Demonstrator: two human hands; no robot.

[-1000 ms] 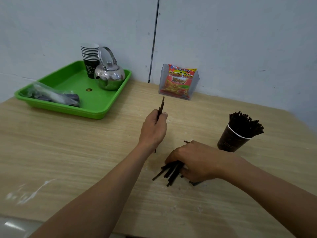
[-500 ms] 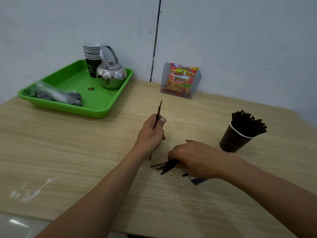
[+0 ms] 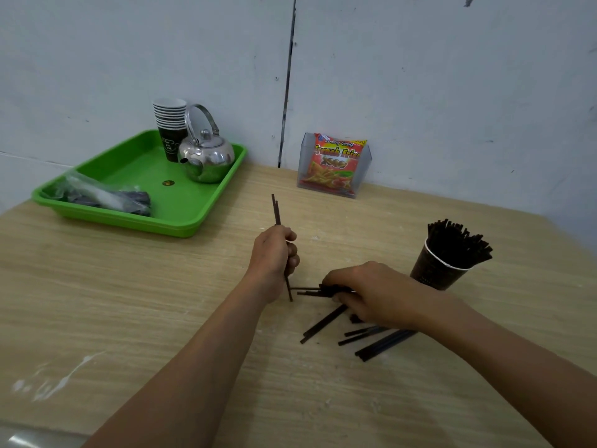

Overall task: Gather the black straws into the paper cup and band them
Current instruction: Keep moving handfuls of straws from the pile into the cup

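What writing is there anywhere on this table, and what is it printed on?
"Kentang Goreng": top of the snack packet.
"French Fries": same packet.
"2000": same packet.
Print on the stacked cups: too small to read.
Print on the paper cup of straws: too dark to read.

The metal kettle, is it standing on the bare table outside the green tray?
No, the metal kettle stands inside the green tray, right next to the stack of paper cups.
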